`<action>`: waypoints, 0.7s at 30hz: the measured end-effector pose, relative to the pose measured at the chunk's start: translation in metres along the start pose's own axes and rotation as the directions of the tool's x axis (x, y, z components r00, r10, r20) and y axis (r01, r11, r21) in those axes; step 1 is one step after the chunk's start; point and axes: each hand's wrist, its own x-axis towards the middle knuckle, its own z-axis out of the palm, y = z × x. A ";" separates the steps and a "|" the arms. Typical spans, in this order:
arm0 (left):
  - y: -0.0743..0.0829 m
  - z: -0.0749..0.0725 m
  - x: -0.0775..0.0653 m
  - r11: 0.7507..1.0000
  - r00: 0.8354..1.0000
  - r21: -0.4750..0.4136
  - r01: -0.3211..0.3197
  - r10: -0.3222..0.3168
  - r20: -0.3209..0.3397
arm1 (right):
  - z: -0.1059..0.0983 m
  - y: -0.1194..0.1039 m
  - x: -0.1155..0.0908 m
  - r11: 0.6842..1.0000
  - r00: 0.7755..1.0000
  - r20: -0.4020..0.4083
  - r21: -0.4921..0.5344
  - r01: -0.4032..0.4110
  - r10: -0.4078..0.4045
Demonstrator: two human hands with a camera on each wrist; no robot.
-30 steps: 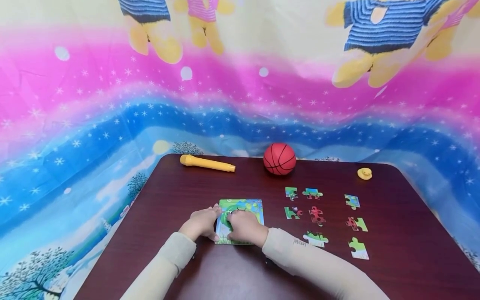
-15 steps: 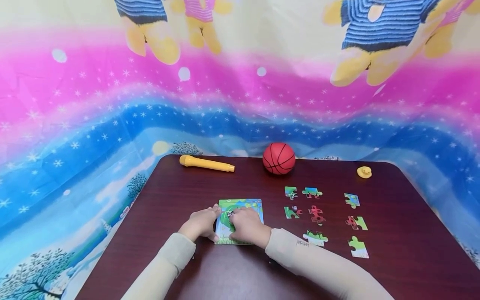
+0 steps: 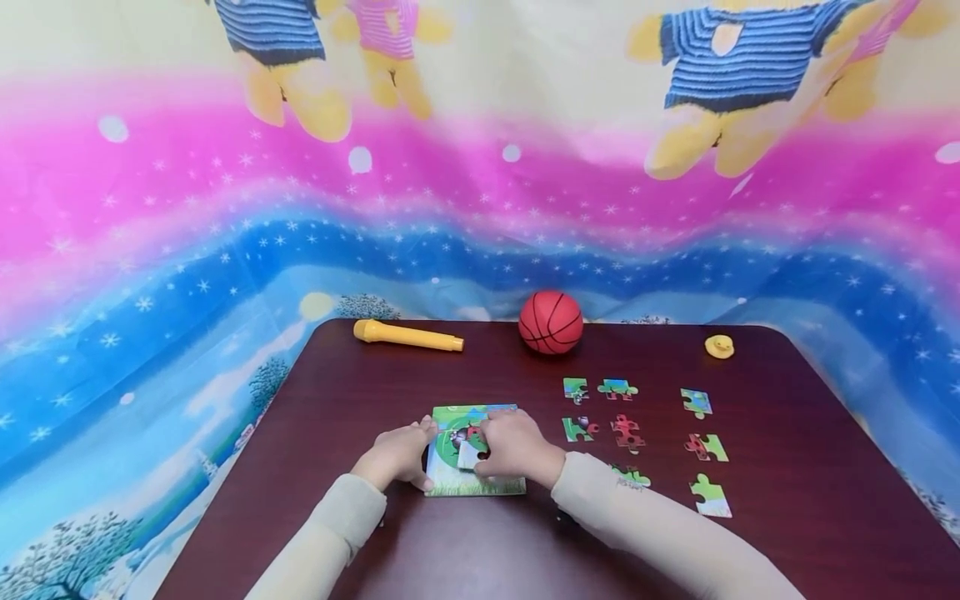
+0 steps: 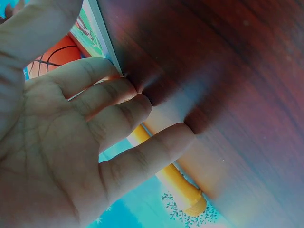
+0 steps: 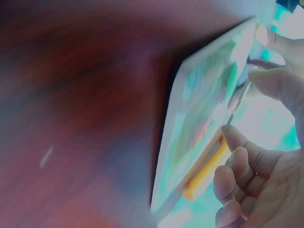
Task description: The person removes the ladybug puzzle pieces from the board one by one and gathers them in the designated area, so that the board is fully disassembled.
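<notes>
A square puzzle board (image 3: 483, 488) with a green picture lies near the table's middle. Beside its left edge is my left hand (image 3: 396, 454); the left wrist view shows its fingers (image 4: 147, 156) mostly straight, tips on the tabletop, the index tip by the board's side. Over the board, my right hand (image 3: 519, 450) pinches a puzzle piece (image 3: 468, 456) between thumb and index finger. The right wrist view has that piece (image 5: 239, 104) edge-on and raised off the board (image 5: 202, 102), the other fingers curled. A red ladybug picture shows on the board, partly covered by the hand and piece.
Several loose puzzle pieces (image 3: 627, 433) lie in spaced rows to the right; the right sleeve (image 3: 637, 508) partly covers one. Along the back stand a yellow toy microphone (image 3: 408, 335), a red basketball (image 3: 551, 322) and a small yellow duck (image 3: 719, 347). A printed curtain (image 3: 480, 200) hangs behind.
My right hand has moved a little right and lifted a puzzle piece from the board, baring part of the ladybug picture. The left hand stays by the board's edge. The head view has shifted slightly.
</notes>
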 end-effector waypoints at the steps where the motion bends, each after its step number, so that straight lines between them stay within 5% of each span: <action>1: 0.000 0.000 0.000 1.000 1.000 -0.003 0.000 0.000 -0.001 | -0.004 0.004 -0.004 1.000 1.000 -0.005 -0.006 -0.006 0.006; 21: 0.006 0.001 -0.001 0.999 1.000 -0.035 -0.009 0.009 -0.006 | -0.028 0.067 -0.081 0.969 0.970 -0.004 0.062 -0.241 0.242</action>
